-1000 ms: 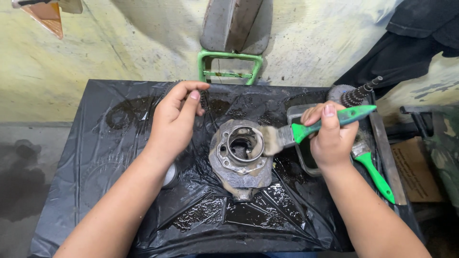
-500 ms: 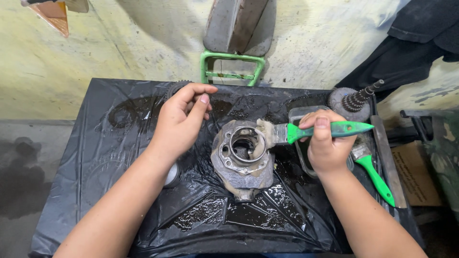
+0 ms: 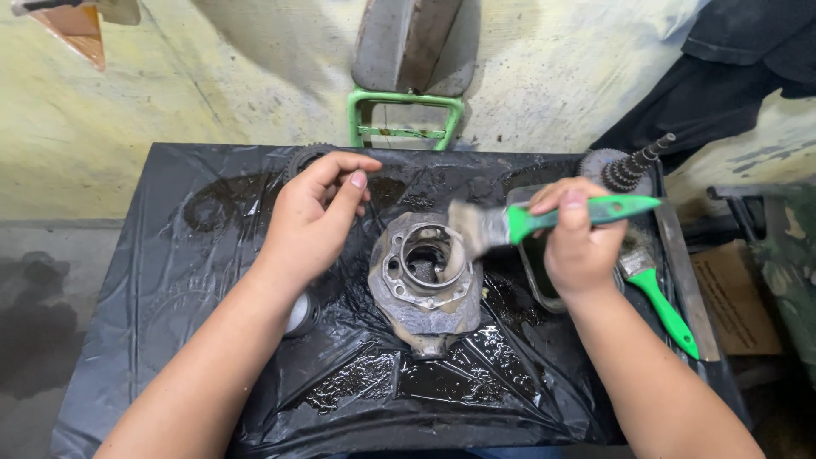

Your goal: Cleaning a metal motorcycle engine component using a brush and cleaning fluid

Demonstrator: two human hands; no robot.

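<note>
Only one package-like item spotted: a flat brown cardboard box point(image 3: 729, 297), lying at the right edge of the view, just beyond the metal rim of the black-covered table and beside a camouflage-patterned cloth. Seen partly, cut off by the table edge; plain tan surface, squarish outline, top face slightly worn. No label made out on it. No signs or screens found anywhere on the pale wall, the table or the floor.

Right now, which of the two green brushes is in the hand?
The upper brush, gripped by the right hand, its bristles at the metal housing. The other brush lies untouched on the sheet.
</note>
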